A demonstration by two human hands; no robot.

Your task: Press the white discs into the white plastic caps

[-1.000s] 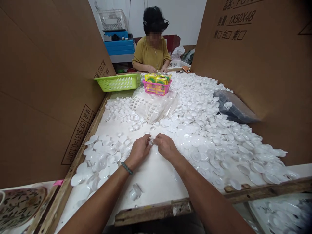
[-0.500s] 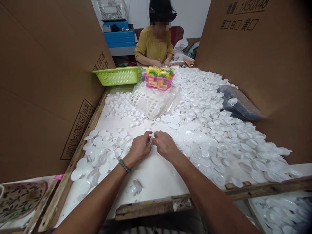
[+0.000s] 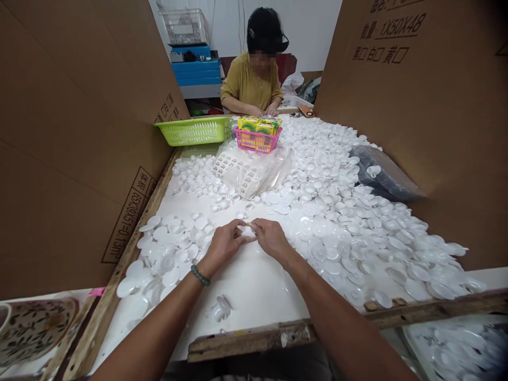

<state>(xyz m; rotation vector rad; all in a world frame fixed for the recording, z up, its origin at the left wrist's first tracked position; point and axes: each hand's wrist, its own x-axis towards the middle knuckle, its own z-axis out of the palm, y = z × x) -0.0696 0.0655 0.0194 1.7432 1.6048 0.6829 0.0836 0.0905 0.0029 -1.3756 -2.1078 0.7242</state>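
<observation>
Over the middle of the white tabletop (image 3: 254, 286), my hands meet at a small white plastic disc (image 3: 248, 232). My left hand (image 3: 226, 242), with a beaded bracelet at the wrist, curves its thumb and index finger around the left side of this piece. From the other side, my right hand (image 3: 272, 237) pinches it with bent fingers. Parts of the piece are hidden by the fingertips. Left of my left hand lies a pile of white discs (image 3: 170, 259). One white plastic piece (image 3: 220, 308) lies alone near the front edge.
A large heap of white pieces (image 3: 337, 211) covers the right side. Farther back are a plastic bag (image 3: 246, 169), a pink basket (image 3: 257, 142) with yellow packets and a green basket (image 3: 194, 132). Cardboard walls (image 3: 79, 132) flank the table. A co-worker (image 3: 254, 79) sits opposite.
The white disc between my hands shows more now, and my left thumb has stretched out beneath it. The whole scene sits slightly lower in view.
</observation>
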